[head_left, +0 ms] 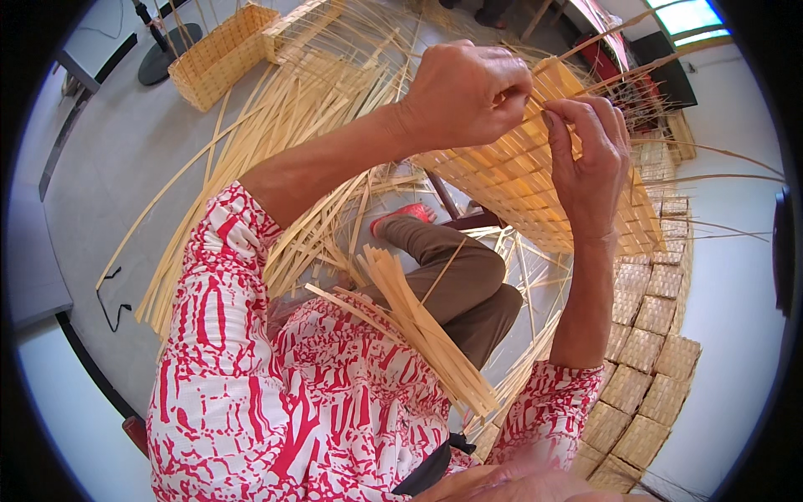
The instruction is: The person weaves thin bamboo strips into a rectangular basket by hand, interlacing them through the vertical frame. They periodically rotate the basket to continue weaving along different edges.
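A partly woven basket (510,197) of pale bamboo strips stands tilted in front of me, loose strip ends sticking out past its upper edge. At that edge my left hand (473,94) is closed in a fist; its fingertips and whatever they grip are hidden. Close to its right, my right hand (592,155) pinches a thin bamboo strip at the basket's edge between thumb and forefinger. Across my lap lies a bundle of flat bamboo strips (427,335), touching neither hand.
Many loose bamboo strips (251,176) cover the floor to the left. A finished-looking woven basket (219,58) stands at the far left, near a round black stand base (170,54). Stacked woven pieces (644,385) line the right wall. Long strip ends reach out at right.
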{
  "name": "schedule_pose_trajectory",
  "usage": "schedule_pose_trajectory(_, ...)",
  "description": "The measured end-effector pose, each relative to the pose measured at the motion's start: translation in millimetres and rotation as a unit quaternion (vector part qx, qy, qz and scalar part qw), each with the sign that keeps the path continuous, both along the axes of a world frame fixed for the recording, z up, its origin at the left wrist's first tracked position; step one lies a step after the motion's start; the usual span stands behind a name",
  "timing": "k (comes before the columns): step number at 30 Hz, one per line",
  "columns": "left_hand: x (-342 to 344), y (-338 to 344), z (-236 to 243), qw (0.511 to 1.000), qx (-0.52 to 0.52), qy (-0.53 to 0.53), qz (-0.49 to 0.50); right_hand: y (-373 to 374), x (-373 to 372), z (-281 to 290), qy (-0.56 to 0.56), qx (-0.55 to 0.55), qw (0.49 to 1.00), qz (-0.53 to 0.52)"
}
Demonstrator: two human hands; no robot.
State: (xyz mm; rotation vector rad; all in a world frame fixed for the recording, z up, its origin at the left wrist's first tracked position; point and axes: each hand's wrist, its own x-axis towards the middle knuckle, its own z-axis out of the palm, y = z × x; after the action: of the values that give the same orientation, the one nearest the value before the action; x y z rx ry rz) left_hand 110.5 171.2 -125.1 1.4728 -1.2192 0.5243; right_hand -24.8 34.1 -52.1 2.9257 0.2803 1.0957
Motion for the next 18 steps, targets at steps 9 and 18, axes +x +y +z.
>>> schedule_pose_trajectory(9, 22.7, -4.2, -17.0, 0.955, -0.053, 0.286, -0.066, 7.6, 0.7, -0.5, -0.008, 0.066, 0.997, -0.034)
schedule_pose_trajectory(18, -2.4, -31.5, -21.0, 0.909, -0.038, 0.383, -0.162, 3.0, 9.0, -2.3, -0.013, -0.022, 0.996, -0.085)
